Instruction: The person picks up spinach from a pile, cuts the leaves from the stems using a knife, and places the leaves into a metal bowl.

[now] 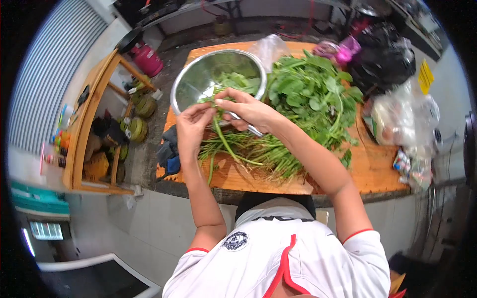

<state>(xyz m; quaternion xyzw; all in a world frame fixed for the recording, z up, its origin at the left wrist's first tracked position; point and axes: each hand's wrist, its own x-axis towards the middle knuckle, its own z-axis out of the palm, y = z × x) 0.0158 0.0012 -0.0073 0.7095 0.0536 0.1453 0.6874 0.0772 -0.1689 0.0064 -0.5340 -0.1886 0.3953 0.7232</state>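
My left hand (193, 121) is closed in a pinch on a leafy green stem (226, 142), whose long pale end hangs toward the table. My right hand (248, 111) meets it at the stem's upper part, thumb and forefinger together. A slim grey-white knife (254, 130) lies in the curled fingers of my right hand; most of it is hidden by the palm. Just beyond both hands stands a steel bowl (175, 89) with some picked green leaves (238, 81) in it. Right of the bowl lies a big heap of leafy greens (313, 94), its stems and roots pointing toward me.
The wooden table (377, 171) carries a clear plastic bag (271, 49) behind the bowl and a dark blue cloth item (170, 154) at its left edge. Black bags (380, 57) and clear bags (405, 116) sit on the right. A wooden shelf (82, 134) stands left.
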